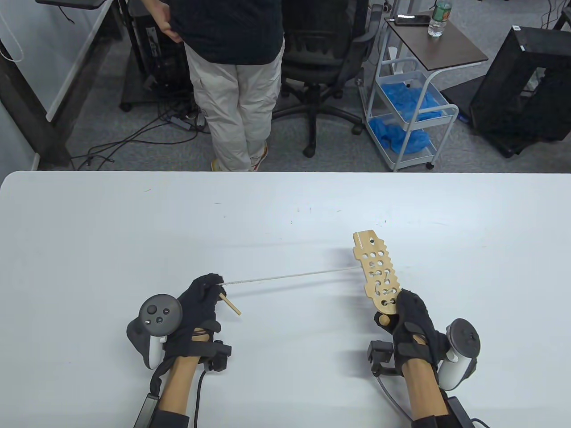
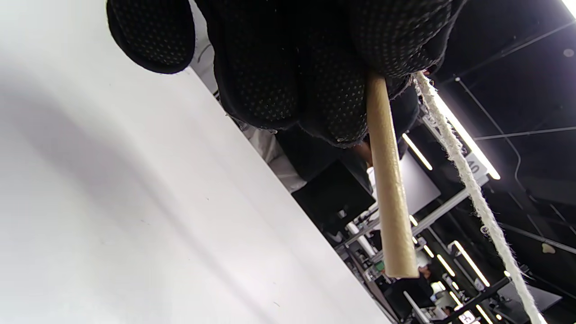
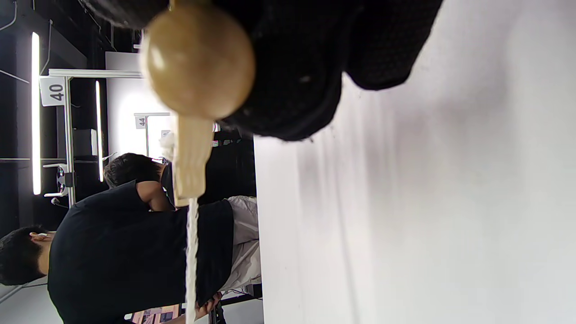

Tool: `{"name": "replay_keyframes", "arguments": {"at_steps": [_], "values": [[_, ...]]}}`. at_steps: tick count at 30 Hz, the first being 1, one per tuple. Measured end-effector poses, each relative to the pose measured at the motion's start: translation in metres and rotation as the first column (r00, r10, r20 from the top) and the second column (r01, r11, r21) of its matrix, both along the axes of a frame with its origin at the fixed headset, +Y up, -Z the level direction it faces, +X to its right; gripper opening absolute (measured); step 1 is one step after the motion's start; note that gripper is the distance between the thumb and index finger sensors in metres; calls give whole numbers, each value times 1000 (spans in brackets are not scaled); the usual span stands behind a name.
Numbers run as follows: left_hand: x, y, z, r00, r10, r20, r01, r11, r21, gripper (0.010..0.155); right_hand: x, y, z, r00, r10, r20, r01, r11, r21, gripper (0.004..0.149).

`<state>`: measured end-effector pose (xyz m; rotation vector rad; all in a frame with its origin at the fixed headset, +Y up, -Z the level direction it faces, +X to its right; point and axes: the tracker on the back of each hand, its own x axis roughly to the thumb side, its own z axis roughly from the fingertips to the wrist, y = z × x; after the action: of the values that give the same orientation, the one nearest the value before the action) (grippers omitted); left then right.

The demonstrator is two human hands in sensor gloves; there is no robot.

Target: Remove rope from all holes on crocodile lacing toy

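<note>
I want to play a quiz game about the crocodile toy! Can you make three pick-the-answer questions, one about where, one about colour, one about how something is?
1. Which hand holds the crocodile board?
A left B right C neither

2. What colour is the rope?
A white B red C blue

3. How is the rope between the hands?
A slack on the table B stretched tight C coiled up

Answers:
1 B: the right hand grips its near end.
2 A: it looks white.
3 B: it runs straight from the left hand to the board.
</note>
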<state>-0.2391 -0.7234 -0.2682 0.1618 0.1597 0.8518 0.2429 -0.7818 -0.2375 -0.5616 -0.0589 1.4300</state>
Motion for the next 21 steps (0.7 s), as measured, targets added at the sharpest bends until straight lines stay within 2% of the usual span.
{"name": "replay_keyframes", "arguments": {"at_steps": [15, 21], "values": [[-10, -5, 0, 996, 79, -51, -80, 997, -20, 41, 1, -2, 1, 999, -54, 2, 54, 999, 0, 49], [-6, -8, 0, 995, 86, -51, -87, 996, -18, 41, -6, -2, -1, 996, -76, -50, 76, 997, 10, 51]]}}
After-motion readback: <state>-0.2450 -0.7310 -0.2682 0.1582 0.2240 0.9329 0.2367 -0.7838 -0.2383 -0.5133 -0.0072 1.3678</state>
